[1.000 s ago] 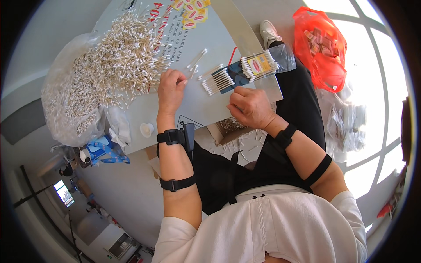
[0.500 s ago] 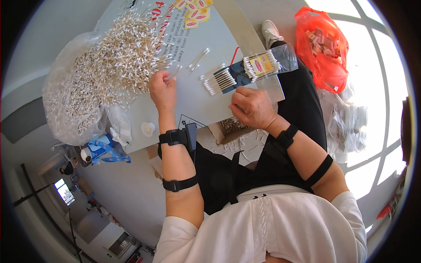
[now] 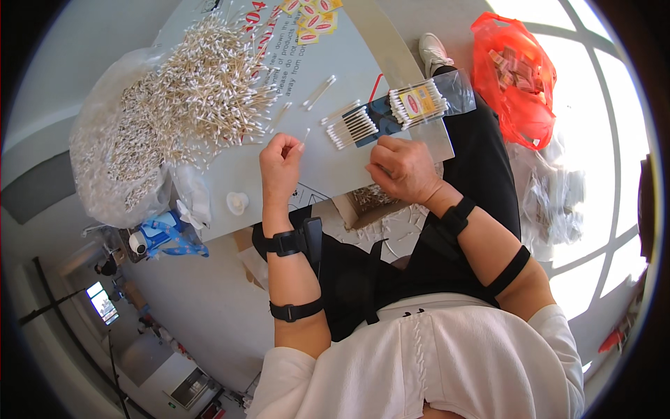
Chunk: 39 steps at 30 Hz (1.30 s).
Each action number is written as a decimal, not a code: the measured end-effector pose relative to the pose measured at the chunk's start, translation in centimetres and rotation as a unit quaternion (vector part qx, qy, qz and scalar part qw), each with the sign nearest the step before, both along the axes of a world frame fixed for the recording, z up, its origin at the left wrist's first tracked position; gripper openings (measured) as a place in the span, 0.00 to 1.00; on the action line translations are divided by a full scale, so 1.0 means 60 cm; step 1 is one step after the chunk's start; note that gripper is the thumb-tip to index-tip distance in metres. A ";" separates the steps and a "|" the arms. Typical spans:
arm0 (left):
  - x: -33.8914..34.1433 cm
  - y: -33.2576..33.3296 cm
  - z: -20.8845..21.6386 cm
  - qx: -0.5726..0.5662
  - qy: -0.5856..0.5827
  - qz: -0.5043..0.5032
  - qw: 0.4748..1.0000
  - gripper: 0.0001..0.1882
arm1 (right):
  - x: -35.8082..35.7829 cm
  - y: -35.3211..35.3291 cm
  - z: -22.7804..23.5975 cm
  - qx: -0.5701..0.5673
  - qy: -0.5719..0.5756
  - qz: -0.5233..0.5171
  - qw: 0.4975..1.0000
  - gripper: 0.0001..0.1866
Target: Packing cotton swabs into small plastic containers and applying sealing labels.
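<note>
My left hand (image 3: 281, 164) pinches a single cotton swab (image 3: 306, 135), its white tip pointing up past the fingertips. At its left spreads a large heap of cotton swabs (image 3: 202, 84), partly inside a clear plastic bag (image 3: 98, 115). My right hand (image 3: 407, 170) is closed near the table's front edge; whatever its fingers hold is hidden. Just beyond that hand, a row of swabs (image 3: 352, 128) lies side by side, partly over a dark strip (image 3: 382, 115). Right of it, more swabs lie around a yellow label card (image 3: 419, 101) by a clear plastic sleeve (image 3: 458, 92).
Loose swabs (image 3: 319, 93) lie mid-table. Yellow cards (image 3: 317, 19) are scattered at the far edge. A small white cup (image 3: 237, 202) stands near the front left. Below the table sits a cardboard box (image 3: 356, 211) of swabs; a red bag (image 3: 513, 80) rests at the right.
My left hand has moved right and slightly nearer, away from the heap, with a swab now showing in its fingers. My right hand has stayed nearly still.
</note>
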<state>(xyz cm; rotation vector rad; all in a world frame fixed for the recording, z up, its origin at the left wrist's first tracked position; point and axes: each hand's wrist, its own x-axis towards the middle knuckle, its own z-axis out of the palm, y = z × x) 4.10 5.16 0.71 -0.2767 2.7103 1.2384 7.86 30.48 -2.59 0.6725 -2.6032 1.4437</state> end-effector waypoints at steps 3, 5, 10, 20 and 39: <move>0.041 -0.028 0.025 0.109 -0.139 -0.119 0.977 0.04 | 0.000 0.000 -0.001 0.001 0.003 -0.003 1.000 0.09; 0.052 -0.026 0.031 0.107 -0.146 -0.114 0.977 0.04 | 0.000 0.001 0.000 0.004 -0.002 0.001 1.000 0.09; 0.006 -0.010 0.007 0.043 -0.021 -0.015 0.999 0.03 | 0.000 -0.002 0.004 -0.007 0.000 0.000 1.000 0.09; -0.136 0.086 -0.031 -0.182 0.137 -0.106 0.968 0.04 | -0.001 -0.002 0.005 -0.029 0.002 -0.004 1.000 0.09; -0.016 0.141 -0.063 0.341 0.237 0.099 0.904 0.26 | -0.089 -0.076 -0.010 -0.369 -0.116 -0.156 0.909 0.19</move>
